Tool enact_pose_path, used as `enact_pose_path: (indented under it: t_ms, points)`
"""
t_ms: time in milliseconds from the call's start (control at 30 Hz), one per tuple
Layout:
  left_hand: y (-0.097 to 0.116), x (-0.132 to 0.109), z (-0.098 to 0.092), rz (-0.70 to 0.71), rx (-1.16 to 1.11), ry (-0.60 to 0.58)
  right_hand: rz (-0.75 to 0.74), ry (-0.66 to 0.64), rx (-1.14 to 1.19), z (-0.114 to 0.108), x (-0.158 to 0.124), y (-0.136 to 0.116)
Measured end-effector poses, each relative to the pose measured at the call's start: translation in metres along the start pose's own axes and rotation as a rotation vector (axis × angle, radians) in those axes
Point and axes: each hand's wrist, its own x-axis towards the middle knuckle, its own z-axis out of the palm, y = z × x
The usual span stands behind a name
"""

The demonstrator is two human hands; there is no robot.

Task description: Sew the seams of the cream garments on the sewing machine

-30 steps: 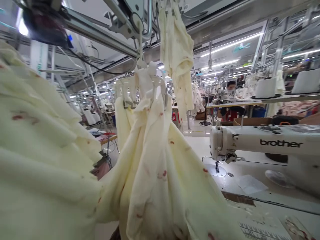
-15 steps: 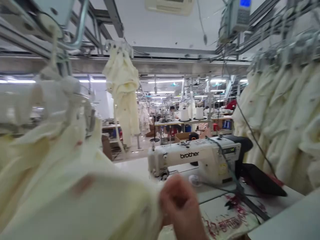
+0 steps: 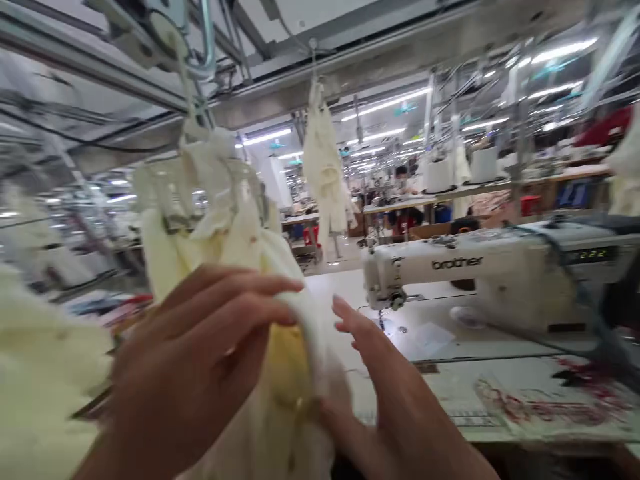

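Roughly: left hand (image 3: 185, 353) pinching a cream garment (image 3: 305, 353), right hand (image 3: 395, 413) with fingers (image 3: 360, 340) spread beside it — above a white counter (image 3: 330, 283) carrying a Brother sewing machine (image 3: 450, 270) — sewing hall (image 3: 300, 220) beyond.

A white Brother sewing machine (image 3: 475, 280)

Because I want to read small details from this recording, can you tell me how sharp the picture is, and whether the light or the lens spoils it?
In the head view, the left hand, right hand and cream garment look soft, perhaps from motion; the ceiling strip lights glare slightly; the overhead rails look slanted and bent; the lettering on the brother sewing machine stays readable.
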Motion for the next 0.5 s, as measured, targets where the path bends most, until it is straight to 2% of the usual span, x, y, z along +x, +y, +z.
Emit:
enact_pose_path:
  t_ms: [67, 133, 200, 267, 300, 333, 400, 467, 500]
  points:
    - [0.001, 0.003, -0.002, 0.016, 0.121, 0.038, 0.032, -0.094, 0.071, 0.007, 0.013, 0.001]
    - [-0.010, 0.002, 0.001, -0.102, 0.280, 0.014, 0.101, -0.019, -0.004, -0.003, 0.019, 0.005]
    - [-0.030, -0.006, 0.003, -0.319, 0.358, -0.199, 0.147, 0.215, -0.265, -0.027, 0.020, 0.010]
    - [-0.053, -0.014, 0.004, -0.585, 0.222, -0.465, 0.189, 0.400, -0.514, -0.051, 0.018, 0.014]
    - [-0.062, -0.016, 0.005, -0.708, 0.091, -0.544, 0.185, 0.419, -0.572, -0.058, 0.017, 0.014]
    - [-0.067, -0.016, 0.007, -0.805, -0.046, -0.561, 0.165, 0.391, -0.569, -0.060, 0.016, 0.013]
    - [-0.066, -0.010, 0.013, -0.871, -0.260, -0.478, 0.073, 0.245, -0.415, -0.050, 0.014, 0.010]
    - [-0.050, 0.004, 0.022, -0.776, -0.355, -0.374, 0.008, 0.105, -0.213, -0.027, 0.014, 0.007]
    - [-0.038, 0.012, 0.027, -0.700, -0.378, -0.339, 0.033, 0.067, -0.121, -0.014, 0.015, 0.007]
